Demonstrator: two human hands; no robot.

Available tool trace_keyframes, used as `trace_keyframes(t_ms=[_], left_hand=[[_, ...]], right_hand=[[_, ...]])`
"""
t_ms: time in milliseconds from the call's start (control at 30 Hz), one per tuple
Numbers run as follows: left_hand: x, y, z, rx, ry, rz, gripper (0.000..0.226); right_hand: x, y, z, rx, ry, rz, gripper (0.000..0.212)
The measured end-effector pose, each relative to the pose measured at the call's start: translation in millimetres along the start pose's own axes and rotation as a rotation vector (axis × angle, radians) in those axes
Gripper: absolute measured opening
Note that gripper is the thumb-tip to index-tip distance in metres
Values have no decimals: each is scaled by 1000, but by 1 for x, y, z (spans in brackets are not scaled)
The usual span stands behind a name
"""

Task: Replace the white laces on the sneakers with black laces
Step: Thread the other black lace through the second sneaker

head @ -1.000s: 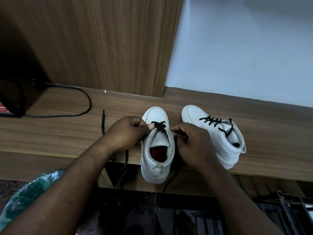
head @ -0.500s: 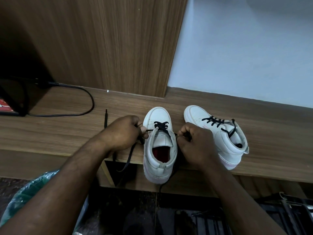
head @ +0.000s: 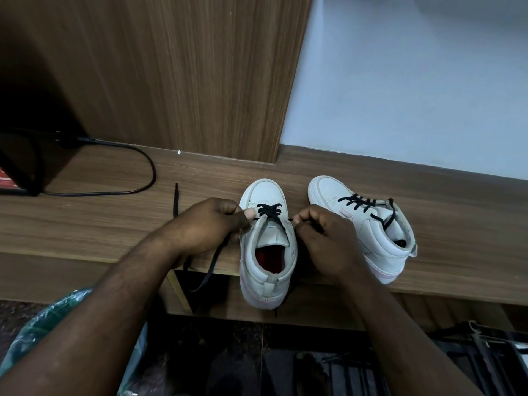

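Wooden shelf (head: 100,224) is carrying both sneakers; my left hand (head: 208,224) is pinching one side of the black lace (head: 268,212); my right hand (head: 323,238) is pinching, I think, the other side; the half-laced sneaker (head: 268,252) is sitting between my hands; the laced sneaker (head: 371,224) is lying just beyond my right hand.

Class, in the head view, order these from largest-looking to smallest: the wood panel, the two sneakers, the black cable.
1. wood panel
2. left sneaker and right sneaker: alike; the left one sits nearer the camera, so no ranking.
3. cable: thin, smallest.
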State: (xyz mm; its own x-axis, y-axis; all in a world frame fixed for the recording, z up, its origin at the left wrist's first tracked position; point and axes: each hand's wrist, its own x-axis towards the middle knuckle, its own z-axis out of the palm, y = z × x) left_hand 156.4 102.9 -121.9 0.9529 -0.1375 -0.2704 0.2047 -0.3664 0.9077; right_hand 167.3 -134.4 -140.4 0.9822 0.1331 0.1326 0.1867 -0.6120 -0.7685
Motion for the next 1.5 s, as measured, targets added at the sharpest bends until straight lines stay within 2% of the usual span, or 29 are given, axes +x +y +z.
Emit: trace_keyframes(t_ms=[133,367,633,867,967,1133,1400,1500], left_hand=[[-1,2,5,-71,-43,10,31],[3,2,5,-136,57,-62,16],[2,3,5,-113,53,-75,21],[4,6,11,-148,104,-107,22],[2,8,12,-156,134,-115,19],[1,14,13,-75,239,-49,26],[-4,15,14,-86,247,0,25],[-6,16,14,-94,243,-4,30]], right_hand=[[4,1,0,41,-27,28,20],[4,3,-1,-63,-14,-23,21],[2,4,-4,-85,15,-87,20],[5,8,-2,45,-90,22,12],[3,6,-5,9,-135,-21,13],[4,-1,-8,-76,-33,-86,21],[-6,-10,-2,317,-62,96,35],[-8,-12,-5,348,-61,143,38]])
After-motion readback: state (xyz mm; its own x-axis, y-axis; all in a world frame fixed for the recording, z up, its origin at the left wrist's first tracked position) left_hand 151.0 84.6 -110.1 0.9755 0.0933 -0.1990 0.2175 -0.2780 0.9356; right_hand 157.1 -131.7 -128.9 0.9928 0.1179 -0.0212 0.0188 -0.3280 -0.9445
